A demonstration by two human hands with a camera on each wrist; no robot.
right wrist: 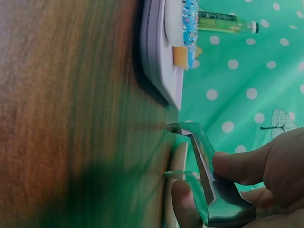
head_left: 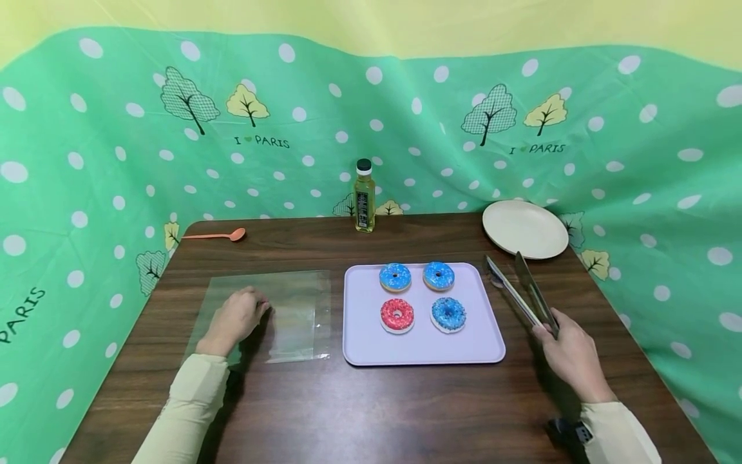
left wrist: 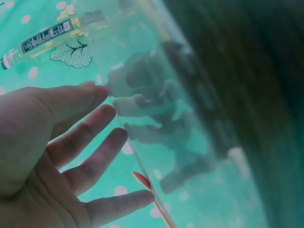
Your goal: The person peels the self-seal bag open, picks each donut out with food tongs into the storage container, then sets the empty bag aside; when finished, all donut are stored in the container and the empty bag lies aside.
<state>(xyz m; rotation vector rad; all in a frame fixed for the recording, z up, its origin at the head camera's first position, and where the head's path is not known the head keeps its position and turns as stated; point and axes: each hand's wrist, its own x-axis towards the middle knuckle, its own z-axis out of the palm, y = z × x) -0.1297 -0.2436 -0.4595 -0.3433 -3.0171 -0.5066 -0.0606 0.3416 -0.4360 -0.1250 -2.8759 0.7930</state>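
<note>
My left hand [head_left: 234,317] rests its fingertips on a clear, shiny flat sheet [head_left: 298,322] on the left of the table. In the left wrist view its fingers [left wrist: 97,164] are spread and fairly straight, with dark reflections in the sheet beyond them. At the right, my right hand [head_left: 570,351] grips metal tongs [head_left: 524,299], thumb on one arm and fingers on the other. The tongs' tips [right wrist: 183,128] stand apart with nothing between them. Left of the tongs lies a pale lilac tray [head_left: 417,351] bearing a red-iced donut [head_left: 397,316] and three blue-iced donuts [head_left: 448,314].
A white plate [head_left: 524,229] lies at the table's back right corner. Behind the tray stands a bottle of yellowish liquid [head_left: 364,196] with a dark cap. An orange spoon [head_left: 234,234] lies at the back left. Polka-dotted green cloth [head_left: 324,103] hangs around the dark wooden table [head_left: 348,412].
</note>
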